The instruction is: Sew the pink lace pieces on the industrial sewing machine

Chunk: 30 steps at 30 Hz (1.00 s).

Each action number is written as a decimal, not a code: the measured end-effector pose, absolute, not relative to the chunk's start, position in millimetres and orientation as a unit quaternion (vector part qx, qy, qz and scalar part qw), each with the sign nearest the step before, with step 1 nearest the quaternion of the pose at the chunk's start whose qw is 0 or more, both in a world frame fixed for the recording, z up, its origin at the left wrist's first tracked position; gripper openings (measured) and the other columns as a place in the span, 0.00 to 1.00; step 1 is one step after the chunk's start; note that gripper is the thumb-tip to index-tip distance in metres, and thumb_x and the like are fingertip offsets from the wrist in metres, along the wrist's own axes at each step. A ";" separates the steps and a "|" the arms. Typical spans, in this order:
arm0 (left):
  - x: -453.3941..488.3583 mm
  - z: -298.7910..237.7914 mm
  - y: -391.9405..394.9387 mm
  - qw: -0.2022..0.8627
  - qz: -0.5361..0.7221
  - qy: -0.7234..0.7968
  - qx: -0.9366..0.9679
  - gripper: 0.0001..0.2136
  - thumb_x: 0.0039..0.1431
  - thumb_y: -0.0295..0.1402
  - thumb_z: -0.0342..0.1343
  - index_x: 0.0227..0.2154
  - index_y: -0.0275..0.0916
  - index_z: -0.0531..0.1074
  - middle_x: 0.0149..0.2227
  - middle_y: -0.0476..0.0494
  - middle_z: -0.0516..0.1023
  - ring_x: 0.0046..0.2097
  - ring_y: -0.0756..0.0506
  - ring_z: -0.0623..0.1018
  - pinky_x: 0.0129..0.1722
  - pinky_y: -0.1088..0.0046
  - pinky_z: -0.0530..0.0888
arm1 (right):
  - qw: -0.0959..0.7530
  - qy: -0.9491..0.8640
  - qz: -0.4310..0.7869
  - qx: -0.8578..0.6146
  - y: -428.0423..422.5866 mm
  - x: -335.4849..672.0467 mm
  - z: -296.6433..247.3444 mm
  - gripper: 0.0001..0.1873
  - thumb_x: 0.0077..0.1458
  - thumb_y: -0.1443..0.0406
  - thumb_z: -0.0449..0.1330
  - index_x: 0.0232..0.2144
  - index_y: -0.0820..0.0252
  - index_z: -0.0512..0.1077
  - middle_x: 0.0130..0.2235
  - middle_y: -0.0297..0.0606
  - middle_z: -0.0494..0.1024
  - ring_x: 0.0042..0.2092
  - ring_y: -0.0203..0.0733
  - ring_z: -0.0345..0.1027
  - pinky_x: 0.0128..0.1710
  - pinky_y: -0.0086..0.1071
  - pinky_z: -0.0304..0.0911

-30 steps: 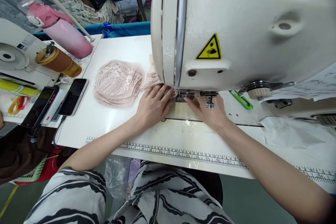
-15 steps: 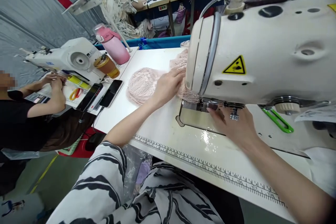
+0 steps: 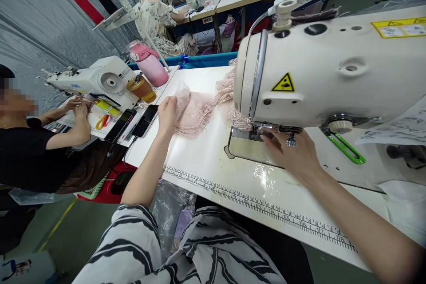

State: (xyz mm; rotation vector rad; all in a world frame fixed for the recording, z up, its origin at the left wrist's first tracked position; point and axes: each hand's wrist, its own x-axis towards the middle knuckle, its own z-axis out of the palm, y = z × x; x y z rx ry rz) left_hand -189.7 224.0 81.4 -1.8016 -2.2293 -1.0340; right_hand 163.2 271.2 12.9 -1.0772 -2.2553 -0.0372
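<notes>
My left hand (image 3: 167, 113) is closed on the edge of a pale pink lace piece (image 3: 195, 115), lifting its left side off the white table. My right hand (image 3: 296, 148) is under the arm of the sewing machine (image 3: 309, 66), beside the presser foot (image 3: 254, 131). Its thumb and a finger stretch toward the foot, with no cloth visible in them; the other fingers are partly hidden behind the machine's parts. More pink lace (image 3: 228, 97) lies bunched left of the machine head, its fringed edge reaching the presser foot.
A printed ruler (image 3: 246, 202) runs along the table's front edge. Green thread snips (image 3: 346, 146) lie under the machine arm. To the left are a phone (image 3: 145, 120), an amber cup (image 3: 141, 88) and a pink bottle (image 3: 149, 64). A co-worker (image 3: 29, 142) sits at another machine.
My left hand has moved left from the lace by the machine head and taken hold of the separate lace piece, raising its edge. The right hand stays by the presser foot.
</notes>
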 end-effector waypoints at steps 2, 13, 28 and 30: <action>-171.8 87.8 211.7 0.008 -0.345 -0.709 -0.615 0.31 0.75 0.47 0.24 0.38 0.35 0.70 0.32 0.48 0.78 0.33 0.52 0.77 0.31 0.73 0.75 | 0.319 -0.856 -0.015 -0.407 272.8 163.7 11.3 0.23 0.68 0.53 0.50 0.42 0.60 0.80 0.36 0.46 0.83 0.39 0.53 0.74 0.37 0.42 0.65; -35.0 77.6 159.2 -0.137 -0.214 -0.462 -0.849 0.13 0.70 0.38 0.52 0.48 0.37 0.75 0.54 0.39 0.79 0.56 0.41 0.78 0.54 0.60 0.78 | 0.298 -0.863 0.006 -0.407 269.6 164.9 18.8 0.17 0.66 0.64 0.51 0.41 0.60 0.79 0.40 0.44 0.83 0.44 0.50 0.73 0.46 0.43 0.66; -39.8 45.4 190.8 0.055 -0.132 -0.473 -0.869 0.19 0.69 0.35 0.52 0.58 0.31 0.71 0.59 0.33 0.75 0.60 0.35 0.75 0.57 0.55 0.78 | 0.287 -0.920 -0.028 -0.264 263.3 166.0 29.0 0.21 0.60 0.77 0.50 0.37 0.56 0.81 0.43 0.31 0.84 0.41 0.41 0.75 0.45 0.39 0.66; -43.2 43.4 194.6 0.053 -0.124 -0.457 -0.879 0.19 0.69 0.33 0.49 0.58 0.30 0.71 0.60 0.33 0.74 0.62 0.35 0.73 0.59 0.55 0.77 | 0.257 -0.925 -0.017 -0.281 263.5 166.9 27.8 0.22 0.61 0.76 0.49 0.38 0.54 0.81 0.43 0.31 0.84 0.42 0.41 0.75 0.45 0.40 0.66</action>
